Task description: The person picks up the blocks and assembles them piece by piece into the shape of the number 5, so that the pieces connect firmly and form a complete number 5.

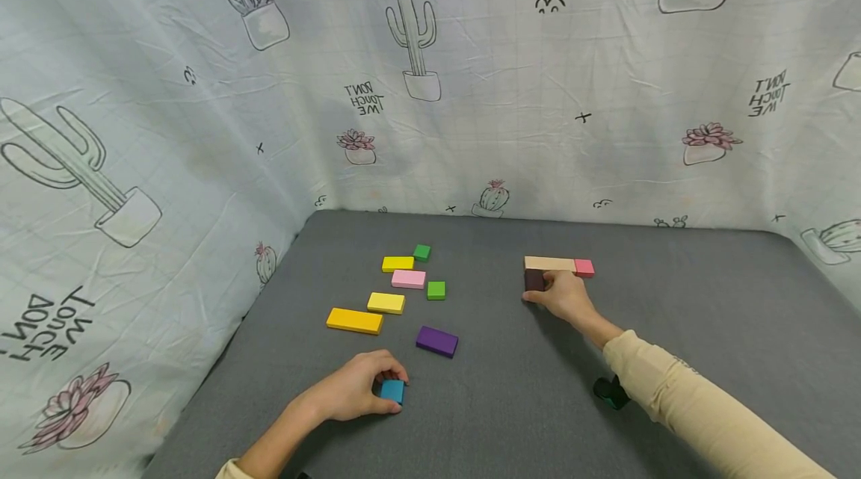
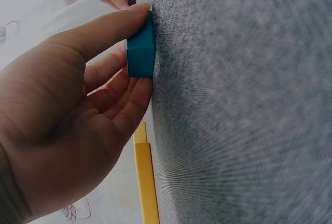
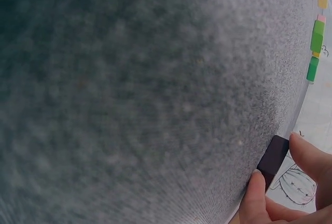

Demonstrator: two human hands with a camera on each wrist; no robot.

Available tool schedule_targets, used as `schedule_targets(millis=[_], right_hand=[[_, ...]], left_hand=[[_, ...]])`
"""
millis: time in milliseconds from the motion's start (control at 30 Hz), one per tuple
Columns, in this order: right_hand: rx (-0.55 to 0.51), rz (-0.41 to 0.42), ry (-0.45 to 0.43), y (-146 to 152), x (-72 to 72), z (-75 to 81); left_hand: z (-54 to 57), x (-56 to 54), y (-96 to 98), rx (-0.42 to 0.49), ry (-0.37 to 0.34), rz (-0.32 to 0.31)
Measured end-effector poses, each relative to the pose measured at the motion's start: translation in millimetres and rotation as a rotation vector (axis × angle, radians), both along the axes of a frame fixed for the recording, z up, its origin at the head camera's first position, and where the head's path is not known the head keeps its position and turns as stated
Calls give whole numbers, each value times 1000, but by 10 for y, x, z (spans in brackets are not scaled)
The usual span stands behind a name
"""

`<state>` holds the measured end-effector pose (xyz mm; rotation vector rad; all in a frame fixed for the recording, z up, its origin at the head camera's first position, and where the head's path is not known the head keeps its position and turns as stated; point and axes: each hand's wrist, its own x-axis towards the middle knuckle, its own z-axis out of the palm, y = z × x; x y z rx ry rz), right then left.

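My left hand (image 1: 353, 387) pinches a small blue block (image 1: 392, 391) between thumb and fingers, low on the grey cloth at the near left; the left wrist view shows the block (image 2: 141, 53) at the cloth's surface. Farther off on the right, my right hand (image 1: 568, 296) holds a dark brown block (image 1: 534, 280) by its sides. That block lies against the near side of a long beige block (image 1: 549, 264), at its left end. A pinkish-red block (image 1: 584, 267) adjoins the beige block's right end. My right fingers hide part of the brown block.
A purple block (image 1: 437, 341) lies between the hands. Behind it are an orange block (image 1: 354, 320), a pale yellow block (image 1: 386, 303), a pink block (image 1: 408, 279), a yellow block (image 1: 398, 264) and two green blocks (image 1: 436, 291). Printed curtains (image 1: 498, 113) rise behind the grey surface (image 1: 484, 404).
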<state>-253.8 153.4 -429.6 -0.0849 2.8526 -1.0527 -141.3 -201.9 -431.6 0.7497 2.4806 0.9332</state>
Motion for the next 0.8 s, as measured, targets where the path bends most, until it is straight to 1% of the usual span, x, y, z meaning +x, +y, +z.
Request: schedule_targets(millis=[433,800], right_hand=[[-3,-19,5,-12,-9,-22],[0,-12,5,-2,-8,-20]], left_hand=[[9,-3,6,-1,4,-1],[24,-1,6,-6,-5,2]])
